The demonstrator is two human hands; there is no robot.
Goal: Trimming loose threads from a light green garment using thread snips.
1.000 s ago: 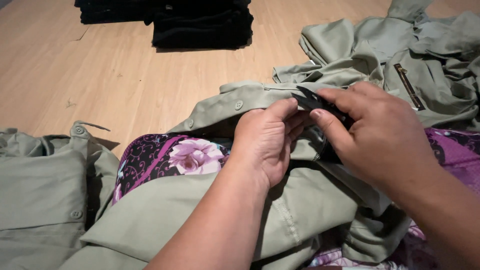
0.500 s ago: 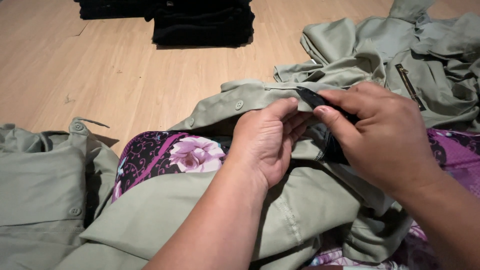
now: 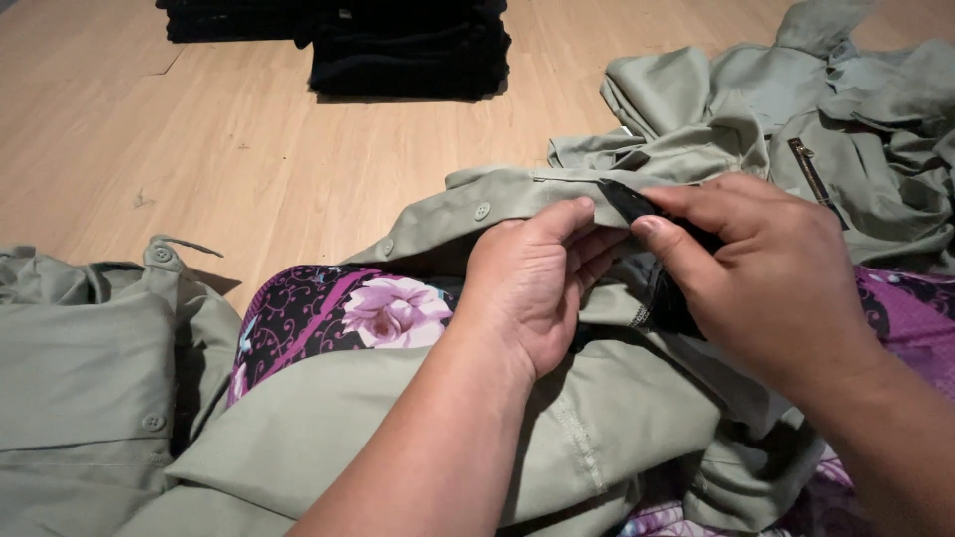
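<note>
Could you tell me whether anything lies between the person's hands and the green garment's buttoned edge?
Nothing visible does: the left hand and right hand already pinch the green garment together with a small black tool.

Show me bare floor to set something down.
Free: wood floor between the black stacks, the left green garment and the buttoned placket. Crowded: both hands, left hand, right hand, and the green pile.
</note>
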